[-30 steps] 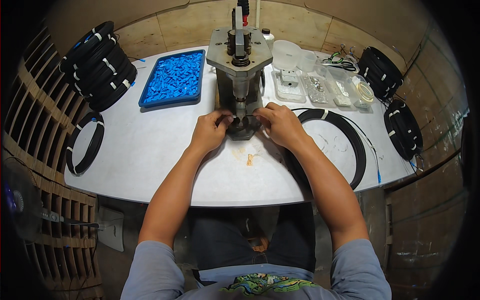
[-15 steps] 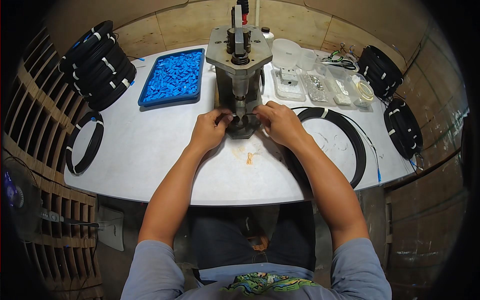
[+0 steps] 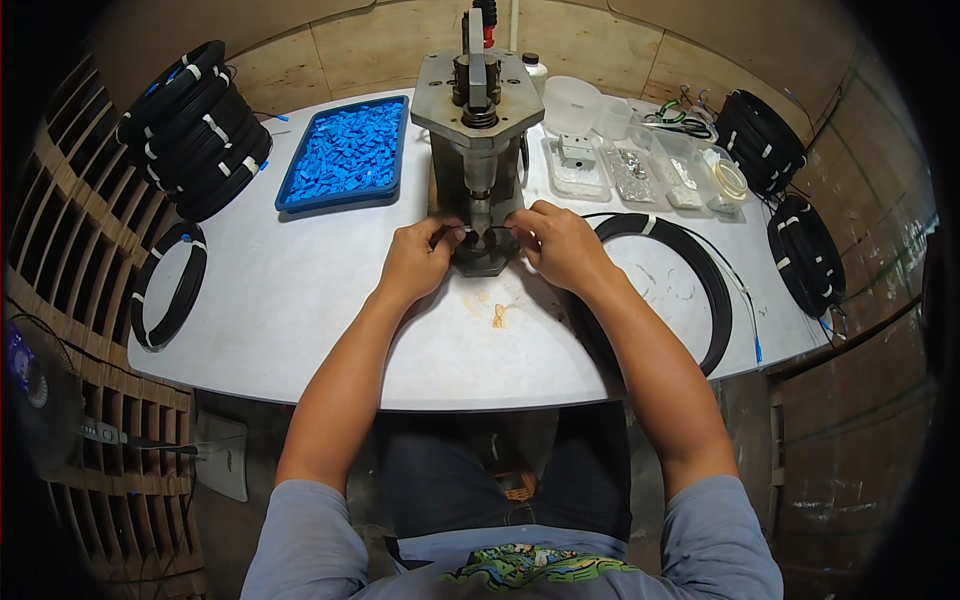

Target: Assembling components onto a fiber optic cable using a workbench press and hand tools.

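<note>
A metal bench press [image 3: 480, 130] stands at the middle of the table, its ram coming down between my hands. At the left of its lower jaw, my left hand [image 3: 418, 262] is closed in a pinch; what lies between those fingertips is too small to make out. Opposite it, my right hand [image 3: 556, 246] pinches a thin black cable that runs in toward the jaw. A large coil of black cable [image 3: 712, 290] lies flat beside my right forearm, partly hidden under it. From that coil a loose end with a blue connector [image 3: 758, 352] hangs toward the table's front edge.
A blue tray [image 3: 284, 204] of small blue plastic parts is left of the press. Cable coils are stacked [image 3: 205, 140] at far left, with a single coil [image 3: 170, 288] nearer. Clear plastic boxes [image 3: 632, 178], tubs [image 3: 572, 104] and more coils [image 3: 762, 145] stand on the right.
</note>
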A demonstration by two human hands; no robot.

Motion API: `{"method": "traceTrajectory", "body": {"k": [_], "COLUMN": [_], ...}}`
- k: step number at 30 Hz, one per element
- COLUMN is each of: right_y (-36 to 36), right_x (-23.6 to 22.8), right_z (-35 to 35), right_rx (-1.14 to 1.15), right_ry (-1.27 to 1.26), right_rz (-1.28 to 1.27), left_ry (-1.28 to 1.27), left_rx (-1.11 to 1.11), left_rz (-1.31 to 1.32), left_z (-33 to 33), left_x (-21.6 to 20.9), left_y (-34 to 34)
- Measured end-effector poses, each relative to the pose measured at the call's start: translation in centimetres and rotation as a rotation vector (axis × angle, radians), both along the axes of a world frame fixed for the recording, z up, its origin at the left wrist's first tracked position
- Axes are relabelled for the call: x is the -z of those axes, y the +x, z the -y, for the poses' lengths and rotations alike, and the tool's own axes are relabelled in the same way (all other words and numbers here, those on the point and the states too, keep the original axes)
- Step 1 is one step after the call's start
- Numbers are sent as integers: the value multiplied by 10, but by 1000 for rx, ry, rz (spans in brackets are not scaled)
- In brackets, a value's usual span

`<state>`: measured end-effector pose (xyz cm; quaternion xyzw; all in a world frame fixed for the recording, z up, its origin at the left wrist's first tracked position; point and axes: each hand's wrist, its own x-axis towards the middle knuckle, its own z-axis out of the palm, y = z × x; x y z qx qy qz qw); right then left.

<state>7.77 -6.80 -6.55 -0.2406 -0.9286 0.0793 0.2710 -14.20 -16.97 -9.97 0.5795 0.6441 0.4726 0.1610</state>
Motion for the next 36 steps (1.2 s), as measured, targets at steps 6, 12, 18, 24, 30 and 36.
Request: {"method": "traceTrajectory", "body": {"k": [6, 12, 18, 24, 30, 36], "right_y": [-1, -1, 0, 0, 0, -1], "right_x": [1, 0, 1, 0, -1, 0], "right_z": [1, 2, 0, 1, 2, 1], "right_rx": [13, 17, 15, 26, 28, 28], "right_ry": [-15, -15, -21, -25, -35, -33], "right_rz": [-23, -25, 22, 40, 43, 35], "left_ry": [8, -4, 16, -2, 3, 5], "left_rx": [-9, -8, -1, -1, -7, -3], "left_rz": [-25, -21, -16, -5, -18, -23], "left_z": [1, 0, 0, 1, 1, 0], "left_x": [-2, -1, -1, -2, -1, 0], "left_y": [1, 0, 1, 1, 1, 0]}}
